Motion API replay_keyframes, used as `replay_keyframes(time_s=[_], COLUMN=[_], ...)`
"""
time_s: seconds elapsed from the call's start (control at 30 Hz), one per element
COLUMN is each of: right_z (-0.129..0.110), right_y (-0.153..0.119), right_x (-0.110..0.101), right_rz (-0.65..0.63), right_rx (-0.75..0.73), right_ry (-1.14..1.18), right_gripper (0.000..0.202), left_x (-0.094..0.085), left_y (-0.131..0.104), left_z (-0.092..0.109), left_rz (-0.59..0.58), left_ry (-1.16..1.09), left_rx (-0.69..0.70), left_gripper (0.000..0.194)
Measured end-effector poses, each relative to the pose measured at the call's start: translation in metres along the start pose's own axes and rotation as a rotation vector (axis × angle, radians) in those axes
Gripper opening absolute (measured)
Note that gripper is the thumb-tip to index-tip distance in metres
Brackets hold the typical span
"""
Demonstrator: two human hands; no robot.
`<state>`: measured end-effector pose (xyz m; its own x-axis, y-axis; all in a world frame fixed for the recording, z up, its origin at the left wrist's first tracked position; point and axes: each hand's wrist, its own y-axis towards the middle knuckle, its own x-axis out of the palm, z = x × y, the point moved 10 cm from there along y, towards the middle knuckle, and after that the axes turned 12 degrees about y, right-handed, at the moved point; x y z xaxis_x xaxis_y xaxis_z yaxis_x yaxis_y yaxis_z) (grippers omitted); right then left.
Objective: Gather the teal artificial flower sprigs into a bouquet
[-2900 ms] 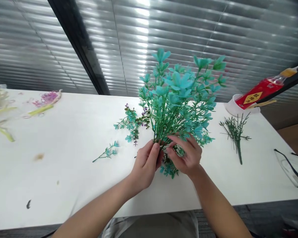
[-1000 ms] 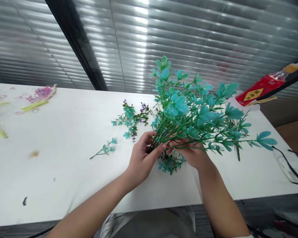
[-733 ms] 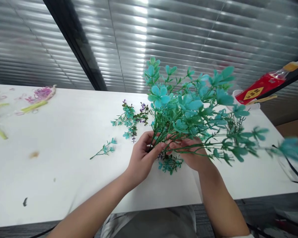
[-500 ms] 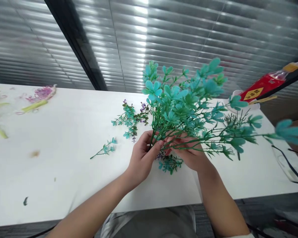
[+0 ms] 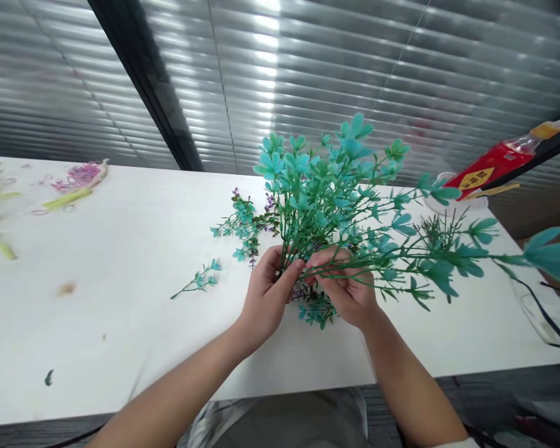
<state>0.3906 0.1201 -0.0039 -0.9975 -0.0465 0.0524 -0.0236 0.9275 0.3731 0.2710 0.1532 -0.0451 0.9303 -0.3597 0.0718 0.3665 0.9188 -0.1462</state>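
Note:
A bushy bunch of artificial flowers [image 5: 317, 193], teal with green stems, is held above the middle of the table. My left hand [image 5: 273, 283] is closed round the stems at their base, thumb on top. Beside it, my right hand [image 5: 345, 286] pinches some stems that lean out to the right; its fingertips almost meet the left thumb. Beneath and behind the hands lie more teal sprigs [image 5: 317, 311] and a purple-tipped sprig [image 5: 271, 214], partly hidden. One small teal sprig [image 5: 196, 280] lies apart, left of my left hand.
On the white table [image 5: 135, 261], a purple flower with a yellow-green stem [image 5: 77, 183] lies far left. A red-labelled bottle [image 5: 492, 165] leans at the back right, close to dark green sprigs [image 5: 438, 230]. Eyeglasses [image 5: 544, 311] rest near the right edge. Blinds [image 5: 336, 68] stand behind.
The bunch's top has tilted lower and slightly left. My right hand has shifted a little left, its fingers now drawn together on the right-leaning stems. My left hand keeps its hold.

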Motion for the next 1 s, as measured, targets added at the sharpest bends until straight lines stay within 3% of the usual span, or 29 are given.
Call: replay_keyframes(time_s=[0.27,0.43,0.57,0.73,1.0], right_z=[-0.010,-0.032,-0.038,-0.041,-0.043], right_y=[0.002,0.004,-0.002,-0.003,-0.013], right_x=[-0.001,-0.006,-0.006,0.004,-0.009], right_rz=[-0.016,0.177,0.304,0.295,0.458], right_rx=[-0.101,-0.239,-0.312,-0.349,-0.401], right_ry=[-0.388,-0.601,-0.615,-0.609,-0.514], right_gripper=[0.018,0.015,0.005,0.015,0.016], left_x=[0.014,0.025,0.035,0.027,0.030], left_y=[-0.001,-0.008,-0.011,-0.007,-0.006], left_z=[-0.013,-0.013,-0.012,-0.016,-0.017], left_rz=[-0.138,-0.235,-0.345,-0.282,-0.302], left_ry=[0.064,0.014,-0.110,-0.185,-0.218], left_rx=[-0.090,-0.100,-0.138,-0.197,-0.171], left_gripper=[0.038,0.053,0.051,0.037,0.028])
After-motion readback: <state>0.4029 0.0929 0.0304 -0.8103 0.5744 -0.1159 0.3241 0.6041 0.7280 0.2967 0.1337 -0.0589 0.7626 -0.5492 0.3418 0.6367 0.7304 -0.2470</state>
